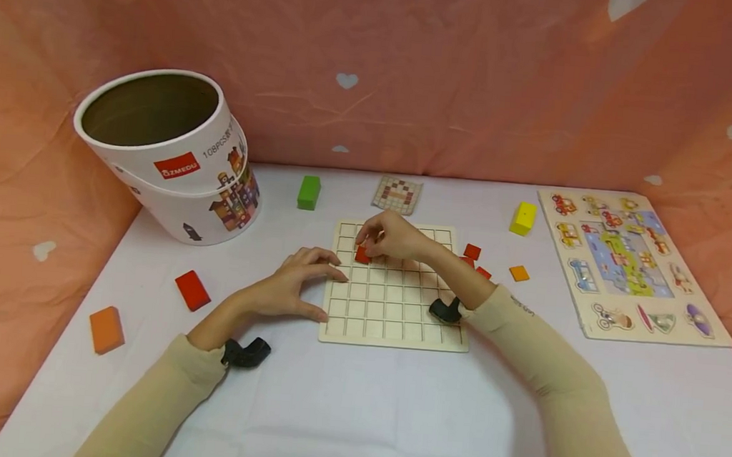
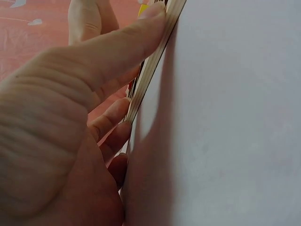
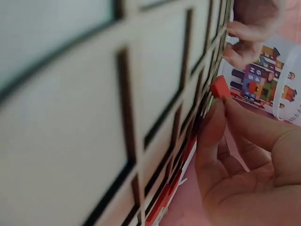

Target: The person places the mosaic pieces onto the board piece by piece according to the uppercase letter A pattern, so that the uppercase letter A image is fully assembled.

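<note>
Hands meet over a wooden grid board (image 1: 391, 316) lying flat in the middle of a white tabletop (image 1: 351, 414). The right hand (image 1: 394, 238) pinches a small red square tile (image 1: 362, 255) between thumb and fingertips, holding it against the board's upper left cells; the right wrist view shows the same tile (image 3: 219, 87) at the fingertips beside the grid. The left hand (image 1: 290, 287) rests at the board's left edge, its fingers spread and touching the rim, gripping nothing. More red tiles (image 1: 472, 252) and an orange tile (image 1: 519, 273) lie just right of the board. A pattern card (image 1: 397, 194) sits behind it. A green block (image 1: 308, 192), a yellow block (image 1: 523, 218), a red block (image 1: 192, 290) and an orange block (image 1: 106, 329) are scattered about. A white tub (image 1: 171, 156) leans at far left; a picture puzzle (image 1: 628, 263) lies at right.
</note>
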Motion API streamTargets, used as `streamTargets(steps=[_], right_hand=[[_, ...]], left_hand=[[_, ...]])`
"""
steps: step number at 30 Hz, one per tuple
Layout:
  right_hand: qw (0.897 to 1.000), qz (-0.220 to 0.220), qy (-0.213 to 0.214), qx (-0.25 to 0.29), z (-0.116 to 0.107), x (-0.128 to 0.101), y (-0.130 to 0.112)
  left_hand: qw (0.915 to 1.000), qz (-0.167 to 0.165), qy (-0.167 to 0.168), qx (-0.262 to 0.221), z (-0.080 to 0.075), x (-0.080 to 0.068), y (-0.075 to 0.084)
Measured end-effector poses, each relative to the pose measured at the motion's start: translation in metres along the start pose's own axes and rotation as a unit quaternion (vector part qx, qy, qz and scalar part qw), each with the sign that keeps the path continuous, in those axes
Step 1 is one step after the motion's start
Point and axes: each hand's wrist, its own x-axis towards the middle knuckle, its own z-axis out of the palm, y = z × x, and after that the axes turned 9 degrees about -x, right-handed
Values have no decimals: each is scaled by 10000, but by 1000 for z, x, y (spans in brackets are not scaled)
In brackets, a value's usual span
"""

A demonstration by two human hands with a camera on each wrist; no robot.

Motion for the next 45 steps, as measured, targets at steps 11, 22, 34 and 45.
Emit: streamTargets(steps=[11, 22, 34, 45], right_hand=[[9950, 239, -28, -970, 11, 8, -6], [9952, 158, 306, -916, -4, -1, -2], [9903, 1181, 635, -370, -88, -95, 71], [9904, 1192, 394, -586, -93, -115, 92]], left_hand=[[10000, -9, 26, -58, -2, -4, -2], [10000, 25, 19, -12, -1, -4, -3], [10000, 6, 4, -5, 2, 2, -3], [10000, -49, 7, -6, 3, 1, -6]])
